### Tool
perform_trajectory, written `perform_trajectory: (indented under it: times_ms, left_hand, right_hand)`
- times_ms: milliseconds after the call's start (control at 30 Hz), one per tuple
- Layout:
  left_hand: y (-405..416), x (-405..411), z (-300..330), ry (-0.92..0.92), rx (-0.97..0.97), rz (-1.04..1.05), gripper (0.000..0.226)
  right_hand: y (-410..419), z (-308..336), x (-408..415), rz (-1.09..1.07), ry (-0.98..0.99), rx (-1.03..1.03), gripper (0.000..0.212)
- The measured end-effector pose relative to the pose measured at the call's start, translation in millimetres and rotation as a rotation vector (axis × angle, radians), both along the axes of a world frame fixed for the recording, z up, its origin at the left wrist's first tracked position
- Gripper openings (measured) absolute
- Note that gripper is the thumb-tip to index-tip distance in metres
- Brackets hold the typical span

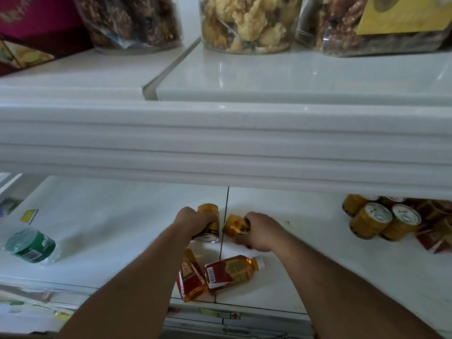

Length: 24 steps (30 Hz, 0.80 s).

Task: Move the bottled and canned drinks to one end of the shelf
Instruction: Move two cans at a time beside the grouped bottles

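Observation:
On the lower white shelf [110, 228], my left hand [193, 222] grips an upright gold can [209, 211] near the middle seam. Just right of it, my right hand [260, 232] is closed on a second gold can [236, 225] that is tipped on its side. In front of my hands lie two amber bottles with red labels: one [192, 280] points toward the back, the other [231, 271] lies crosswise with its white cap to the right. A cluster of gold cans [381, 218] stands at the right end. A green-labelled water bottle [30, 245] lies at the left end.
A thick white shelf edge [220, 143] overhangs the lower shelf and hides its back. On the upper shelf stand clear jars of dried goods [247, 20]. Dark red packets [435, 236] sit beside the can cluster. Small price tags [28, 215] lie at the left.

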<state>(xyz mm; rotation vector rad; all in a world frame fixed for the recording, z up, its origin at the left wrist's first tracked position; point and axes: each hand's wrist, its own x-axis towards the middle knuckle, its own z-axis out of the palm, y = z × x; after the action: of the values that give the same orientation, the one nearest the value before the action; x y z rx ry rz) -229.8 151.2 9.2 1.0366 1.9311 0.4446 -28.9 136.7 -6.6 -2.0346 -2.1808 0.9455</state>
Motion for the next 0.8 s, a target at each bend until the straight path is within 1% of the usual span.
perform_trajectory:
  times_ms: [67,200,300,400,533,667,800]
  left_hand:
    - [1,-4,6,-0.041,0.076,0.009,0.041]
    - [-2,-7,29,-0.173,0.223,-0.019,0.029]
    - [-10,-4,46,-0.234,0.311,-0.062,0.029]
    - [-18,-1,54,-0.254,0.369,-0.111,0.035]
    - [-34,7,62,-0.275,0.436,-0.127,0.041]
    - [-58,17,73,-0.304,0.478,-0.103,0.04]
    - [-85,32,84,-0.288,0.524,-0.097,0.042]
  right_hand:
    - [-1,8,5,-0.057,0.069,0.023,0.045]
    - [-7,30,13,-0.201,0.223,0.081,0.051]
    - [-17,45,14,-0.29,0.349,0.084,0.054]
    - [-30,55,12,-0.331,0.447,0.106,0.059]
    - [-46,61,11,-0.341,0.491,0.167,0.059]
    - [-64,64,20,-0.347,0.493,0.258,0.058]
    - [-84,67,35,-0.347,0.561,0.295,0.052]
